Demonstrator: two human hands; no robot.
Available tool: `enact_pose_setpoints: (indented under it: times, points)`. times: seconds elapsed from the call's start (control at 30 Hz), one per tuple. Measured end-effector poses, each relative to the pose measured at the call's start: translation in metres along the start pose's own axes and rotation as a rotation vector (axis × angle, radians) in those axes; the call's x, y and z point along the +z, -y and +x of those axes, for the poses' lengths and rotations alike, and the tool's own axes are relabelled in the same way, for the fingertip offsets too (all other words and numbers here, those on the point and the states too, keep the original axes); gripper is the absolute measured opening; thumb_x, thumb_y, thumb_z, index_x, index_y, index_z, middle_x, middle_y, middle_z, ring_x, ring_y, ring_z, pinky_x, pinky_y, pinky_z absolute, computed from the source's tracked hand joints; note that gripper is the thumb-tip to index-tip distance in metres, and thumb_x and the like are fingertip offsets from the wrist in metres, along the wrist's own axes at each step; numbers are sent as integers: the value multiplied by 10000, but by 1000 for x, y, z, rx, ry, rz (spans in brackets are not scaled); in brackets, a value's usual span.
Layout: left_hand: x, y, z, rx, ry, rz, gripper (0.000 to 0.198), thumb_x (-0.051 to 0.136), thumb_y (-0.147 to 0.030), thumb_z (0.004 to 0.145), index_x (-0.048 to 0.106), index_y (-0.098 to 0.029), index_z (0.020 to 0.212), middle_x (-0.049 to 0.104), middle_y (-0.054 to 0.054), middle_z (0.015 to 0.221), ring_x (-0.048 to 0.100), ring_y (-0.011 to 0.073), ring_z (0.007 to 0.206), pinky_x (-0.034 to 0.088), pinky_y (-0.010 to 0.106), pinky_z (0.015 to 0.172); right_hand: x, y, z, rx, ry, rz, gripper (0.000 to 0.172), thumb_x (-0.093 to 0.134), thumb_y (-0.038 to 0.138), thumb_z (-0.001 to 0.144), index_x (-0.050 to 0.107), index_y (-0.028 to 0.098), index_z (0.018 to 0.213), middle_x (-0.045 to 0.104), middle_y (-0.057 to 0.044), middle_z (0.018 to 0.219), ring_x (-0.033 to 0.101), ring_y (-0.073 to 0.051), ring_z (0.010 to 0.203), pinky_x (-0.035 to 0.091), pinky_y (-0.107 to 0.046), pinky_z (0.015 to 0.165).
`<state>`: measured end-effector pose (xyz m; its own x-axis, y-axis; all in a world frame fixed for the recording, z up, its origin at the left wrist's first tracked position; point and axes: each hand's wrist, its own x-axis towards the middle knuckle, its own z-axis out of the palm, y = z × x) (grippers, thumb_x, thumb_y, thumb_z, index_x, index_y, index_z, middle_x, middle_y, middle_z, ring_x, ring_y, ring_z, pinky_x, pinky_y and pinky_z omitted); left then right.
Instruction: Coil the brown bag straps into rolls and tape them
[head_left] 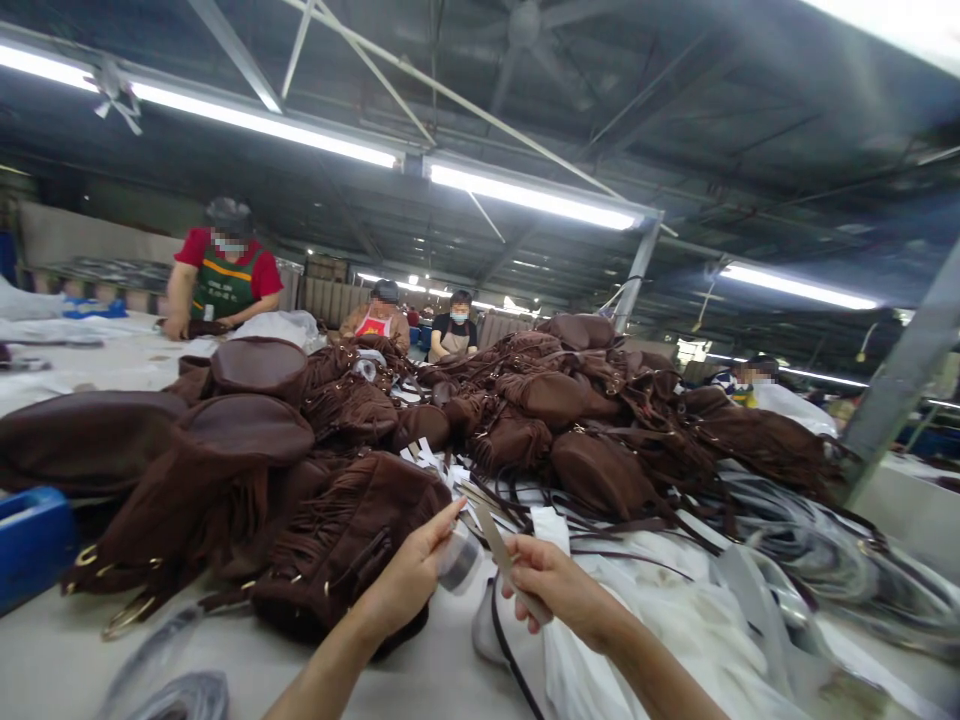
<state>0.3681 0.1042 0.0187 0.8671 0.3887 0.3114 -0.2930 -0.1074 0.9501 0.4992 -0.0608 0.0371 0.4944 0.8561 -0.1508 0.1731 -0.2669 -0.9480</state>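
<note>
My left hand (412, 570) is closed on a small clear plastic packet (459, 558) with something dark inside; motion blurs it. Beside it, my right hand (546, 582) pinches a flat grey-beige strip (496, 545), perhaps a card tag, tilted up toward the left. The two hands are close together but apart. Just left of my left hand lies a dark brown fringed bag (352, 530) with gold-coloured rings. Beyond my fingers, white paper pieces (424, 455) and dark straps lie loosely on the table.
A large heap of brown bags (555, 395) spreads across the table. White wrapping material (660, 610) and plastic-wrapped straps (810, 550) lie at the right. A blue bin (34, 545) stands at the left edge. Co-workers, one in a green apron (225, 285), work beyond the heap.
</note>
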Motion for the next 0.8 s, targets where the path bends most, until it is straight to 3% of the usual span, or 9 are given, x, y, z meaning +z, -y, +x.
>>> enact_pose_setpoints:
  times: [0.13, 0.3, 0.37, 0.43, 0.53, 0.6, 0.67, 0.8]
  points:
    - [15, 5, -9, 86, 83, 291, 557, 479, -295, 892, 413, -184, 1434, 577, 3, 763, 479, 155, 698, 398, 240, 744, 0, -16, -20, 69, -84, -26, 280, 569, 455, 712, 455, 200, 682, 518, 72, 532, 384, -33, 342, 249, -158, 328]
    - [33, 12, -18, 127, 221, 410, 612, 466, -248, 893, 302, -209, 1482, 583, 7, 802, 483, 147, 698, 380, 219, 702, -4, -41, -43, 127, -168, -1, 331, 614, 494, 654, 456, 207, 697, 585, 49, 579, 533, -79, 414, 335, -177, 382]
    - [35, 13, -16, 94, 191, 372, 621, 414, -260, 922, 221, -174, 1505, 545, -9, 759, 462, 133, 656, 380, 214, 661, -3, -42, -50, 119, -169, 82, 321, 625, 478, 673, 473, 202, 729, 624, 31, 612, 586, -99, 480, 407, -196, 449]
    - [35, 17, -13, 93, 84, 406, 595, 359, -247, 940, 207, -141, 1505, 548, -1, 768, 486, 140, 683, 410, 236, 692, 2, -42, -57, 113, -137, 167, 306, 609, 472, 720, 489, 192, 748, 648, 9, 614, 602, -105, 511, 437, -204, 498]
    - [36, 28, -10, 222, -52, 710, 564, 314, -150, 922, 266, -131, 1483, 606, 54, 845, 540, 183, 780, 447, 311, 774, 14, -45, -66, 66, -134, 264, 392, 608, 563, 734, 463, 199, 742, 605, 37, 554, 471, -57, 356, 300, -171, 366]
    - [42, 37, -10, 346, -52, 980, 619, 319, -70, 878, 242, -138, 1489, 625, 73, 876, 556, 202, 795, 457, 333, 768, 25, -50, -72, 38, -146, 304, 469, 581, 659, 734, 432, 215, 752, 518, 85, 462, 317, -29, 270, 162, -173, 311]
    - [51, 46, -13, 426, -12, 1194, 666, 351, -41, 853, 200, -132, 1496, 631, 69, 877, 565, 210, 780, 464, 331, 736, 36, -57, -77, 56, -128, 307, 494, 543, 700, 749, 424, 222, 781, 453, 108, 389, 270, -28, 263, 135, -167, 316]
    - [67, 56, -18, 467, 45, 1391, 627, 409, -62, 862, 225, -42, 1460, 626, 60, 838, 569, 208, 743, 469, 326, 698, 61, -66, -85, 144, -180, 211, 457, 524, 662, 757, 409, 221, 782, 558, 62, 441, 464, -59, 343, 285, -136, 355]
